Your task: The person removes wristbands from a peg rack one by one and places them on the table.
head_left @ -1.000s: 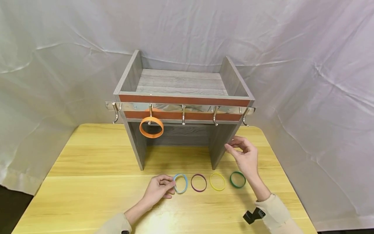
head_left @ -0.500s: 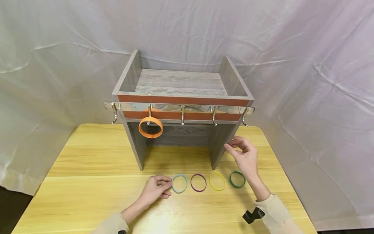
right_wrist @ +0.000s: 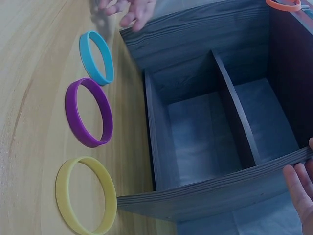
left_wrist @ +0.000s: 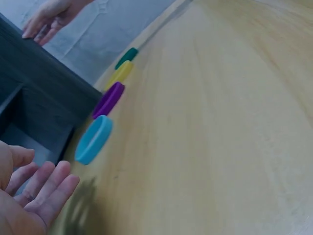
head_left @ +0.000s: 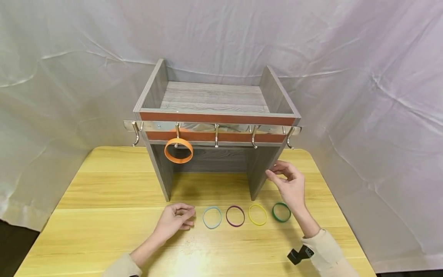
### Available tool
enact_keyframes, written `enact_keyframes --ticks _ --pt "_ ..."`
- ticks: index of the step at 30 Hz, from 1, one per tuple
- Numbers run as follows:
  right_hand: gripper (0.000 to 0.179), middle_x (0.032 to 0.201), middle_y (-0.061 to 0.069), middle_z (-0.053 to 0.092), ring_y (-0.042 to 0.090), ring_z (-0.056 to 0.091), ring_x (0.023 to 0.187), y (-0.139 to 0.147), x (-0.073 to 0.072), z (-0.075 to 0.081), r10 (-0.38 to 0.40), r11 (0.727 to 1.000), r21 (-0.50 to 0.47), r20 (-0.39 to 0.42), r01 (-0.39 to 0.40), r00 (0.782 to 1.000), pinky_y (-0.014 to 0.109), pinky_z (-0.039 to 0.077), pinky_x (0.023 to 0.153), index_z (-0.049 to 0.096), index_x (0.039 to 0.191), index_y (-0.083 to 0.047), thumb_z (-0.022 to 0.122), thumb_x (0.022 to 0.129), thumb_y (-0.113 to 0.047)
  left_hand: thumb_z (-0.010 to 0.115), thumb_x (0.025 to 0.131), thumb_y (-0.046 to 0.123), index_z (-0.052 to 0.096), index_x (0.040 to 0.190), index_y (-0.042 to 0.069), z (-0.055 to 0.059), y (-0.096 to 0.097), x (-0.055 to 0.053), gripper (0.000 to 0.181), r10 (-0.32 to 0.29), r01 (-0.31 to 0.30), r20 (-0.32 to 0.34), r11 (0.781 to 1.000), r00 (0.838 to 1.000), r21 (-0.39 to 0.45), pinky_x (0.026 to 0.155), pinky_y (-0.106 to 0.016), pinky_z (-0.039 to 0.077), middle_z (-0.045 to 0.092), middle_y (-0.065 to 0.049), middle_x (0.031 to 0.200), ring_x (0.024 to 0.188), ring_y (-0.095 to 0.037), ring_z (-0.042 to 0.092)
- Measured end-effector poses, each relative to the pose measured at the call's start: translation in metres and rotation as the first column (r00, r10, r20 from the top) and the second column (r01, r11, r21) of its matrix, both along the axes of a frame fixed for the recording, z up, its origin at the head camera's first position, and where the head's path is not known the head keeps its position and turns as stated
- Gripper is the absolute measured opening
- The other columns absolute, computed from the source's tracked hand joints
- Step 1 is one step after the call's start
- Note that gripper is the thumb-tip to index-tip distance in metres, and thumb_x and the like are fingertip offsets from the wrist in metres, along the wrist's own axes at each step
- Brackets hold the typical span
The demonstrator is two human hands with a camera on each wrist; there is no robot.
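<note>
My left hand [head_left: 174, 219] hovers low over the table, fingers loosely bent and nothing in them. Just right of it lies a light-blue wristband [left_wrist: 103, 134], apart from the fingertips. A purple wristband [right_wrist: 74, 110], a yellow one and a dark green wristband [left_wrist: 126, 57] continue the row to the right. At the right, my right hand [head_left: 290, 184] holds the edge of the grey shelf's side panel [head_left: 260, 181], thumb on one side and fingers on the other. An orange wristband [head_left: 183, 162] hangs from the second hook from the left.
Several metal hooks, such as the middle hook [head_left: 217, 136], line a rail across the shelf's front. The shelf stands on a yellow wooden table [head_left: 104, 231]. Pale cloth [head_left: 346, 115] surrounds the table's back and sides.
The left hand has let go of the light-blue wristband and drawn back to the left. That wristband shifted slightly left and lies flat on the table. The right hand stays put.
</note>
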State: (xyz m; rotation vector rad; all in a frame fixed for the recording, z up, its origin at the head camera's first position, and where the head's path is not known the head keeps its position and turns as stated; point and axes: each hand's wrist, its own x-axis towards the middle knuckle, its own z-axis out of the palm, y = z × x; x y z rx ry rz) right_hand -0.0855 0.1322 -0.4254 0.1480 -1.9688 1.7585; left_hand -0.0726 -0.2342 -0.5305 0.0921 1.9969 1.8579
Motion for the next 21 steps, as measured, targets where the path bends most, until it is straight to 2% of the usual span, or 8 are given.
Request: enact_keyframes --ticks 5,12,16,18,21 --pt "0.028 0.091 -0.005 0.075 0.007 0.073 0.079 0.0 0.001 0.0 -0.003 1.0 0.002 0.0 0.003 1.0 0.024 0.068 0.066 0.066 0.112 0.017 0.075 0.086 0.017 0.073 0.1 0.014 0.066 0.127 -0.01 0.016 -0.007 -0.001 0.037 0.024 -0.025 -0.063 0.999 0.998 -0.026 0.073 -0.038 0.07 0.074 -0.026 0.113 0.082 -0.027 0.079" --pt "0.029 0.091 -0.005 0.075 0.007 0.073 0.08 -0.001 0.002 0.0 -0.015 1.0 0.003 0.014 0.015 1.0 0.025 0.068 0.067 0.067 0.114 0.016 0.075 0.086 0.017 0.073 0.1 0.016 0.066 0.128 -0.008 0.04 -0.016 -0.006 0.037 0.068 -0.067 -0.099 0.998 0.993 0.007 0.082 -0.043 0.07 0.073 -0.027 0.115 0.085 -0.024 0.079" --pt "0.029 0.091 -0.006 0.075 0.007 0.073 0.08 -0.001 0.002 0.0 -0.017 1.0 0.007 0.015 0.017 1.0 0.026 0.068 0.067 0.067 0.114 0.015 0.075 0.086 0.017 0.073 0.101 0.018 0.066 0.127 -0.006 0.052 -0.024 -0.011 0.036 0.075 -0.072 -0.155 0.997 0.985 0.021 0.083 -0.044 0.07 0.077 -0.012 0.107 0.085 -0.019 0.079" --pt "0.029 0.091 -0.005 0.075 0.007 0.073 0.08 -0.001 0.002 0.0 -0.017 1.0 0.011 0.011 0.017 1.0 0.026 0.068 0.067 0.067 0.114 0.015 0.075 0.086 0.016 0.072 0.101 0.017 0.065 0.128 -0.007 0.058 -0.027 -0.013 0.036 0.081 -0.075 -0.179 0.996 0.981 0.042 0.082 -0.042 0.07 0.077 -0.001 0.102 0.085 -0.017 0.079" --pt "0.029 0.091 -0.005 0.075 0.007 0.073 0.08 -0.001 0.001 0.0 -0.015 1.0 0.009 0.004 0.015 1.0 0.026 0.068 0.067 0.067 0.114 0.016 0.075 0.087 0.016 0.071 0.102 0.015 0.064 0.129 -0.008 0.067 -0.031 -0.016 0.036 0.096 -0.08 -0.2 0.993 0.975 0.084 0.081 -0.04 0.07 0.078 0.008 0.099 0.085 -0.015 0.079"
